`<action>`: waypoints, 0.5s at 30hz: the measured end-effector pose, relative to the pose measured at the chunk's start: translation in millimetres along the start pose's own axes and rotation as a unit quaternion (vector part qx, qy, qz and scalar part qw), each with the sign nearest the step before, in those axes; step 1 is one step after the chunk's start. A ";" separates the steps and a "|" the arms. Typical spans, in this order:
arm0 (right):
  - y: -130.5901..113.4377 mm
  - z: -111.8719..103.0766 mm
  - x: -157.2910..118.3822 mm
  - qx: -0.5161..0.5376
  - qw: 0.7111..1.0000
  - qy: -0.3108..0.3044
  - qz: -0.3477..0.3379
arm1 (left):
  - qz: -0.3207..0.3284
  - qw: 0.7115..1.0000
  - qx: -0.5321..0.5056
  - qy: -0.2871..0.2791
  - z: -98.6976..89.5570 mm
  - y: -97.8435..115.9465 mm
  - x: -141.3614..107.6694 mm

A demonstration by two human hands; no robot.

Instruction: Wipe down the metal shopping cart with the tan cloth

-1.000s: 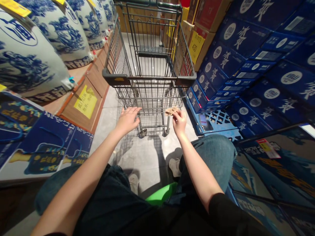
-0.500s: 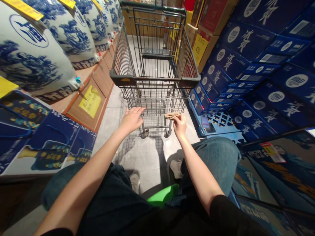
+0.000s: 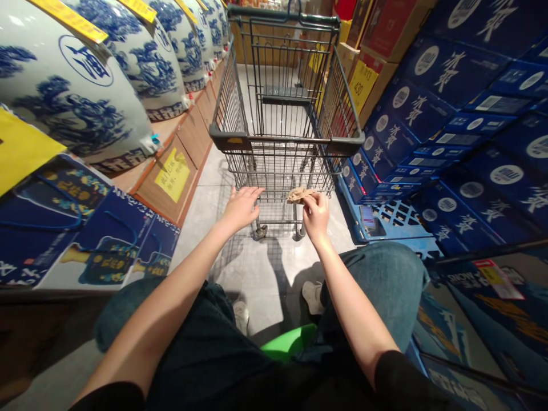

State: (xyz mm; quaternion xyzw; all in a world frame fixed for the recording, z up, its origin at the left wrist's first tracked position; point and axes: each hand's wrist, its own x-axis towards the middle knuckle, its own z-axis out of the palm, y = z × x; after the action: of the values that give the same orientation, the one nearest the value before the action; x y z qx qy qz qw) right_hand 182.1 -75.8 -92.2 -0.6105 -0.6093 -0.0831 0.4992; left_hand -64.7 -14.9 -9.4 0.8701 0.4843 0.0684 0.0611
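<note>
The right hand (image 3: 317,216) is closed in a pinch on a crumpled tan cloth (image 3: 298,195), thumb against fingers. The cloth is at the low near edge of the cart (image 3: 291,139), right of its middle; whether it touches the wires cannot be told. The left hand (image 3: 242,208) is open, palm down with fingers extended, at the same edge to the left. It has hold of nothing that shows, and contact with the cart is unclear.

The work appears to be in progress rather than finished: the cloth is in the grip and has not been put down, and the cart stands upright on the floor (image 3: 201,205) within reach. How much of the cart has been dealt with cannot be read from the wires, so what is left is also uncertain. Jars (image 3: 98,108) line the left side; blue boxes (image 3: 417,108) are stacked on the right.
</note>
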 end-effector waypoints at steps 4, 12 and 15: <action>-7.5 1.6 -0.1 -0.033 0.999 -0.013 -0.020 | -0.005 1.000 0.002 -0.005 -2.6 2.9 -1.1; -20.0 -0.3 3.5 -0.018 0.999 -0.044 -0.019 | 0.002 1.000 0.002 0.003 0.4 2.0 1.1; -20.2 5.5 1.9 -0.032 0.998 -0.057 -0.026 | -0.003 1.000 0.003 0.002 1.5 1.8 0.5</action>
State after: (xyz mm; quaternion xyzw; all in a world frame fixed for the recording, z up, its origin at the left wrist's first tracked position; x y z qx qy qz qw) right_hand 163.1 -75.5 -83.3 -0.6140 -0.6493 -0.0807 0.4415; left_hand -62.7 -15.5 -10.5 0.8688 0.4871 0.0686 0.0573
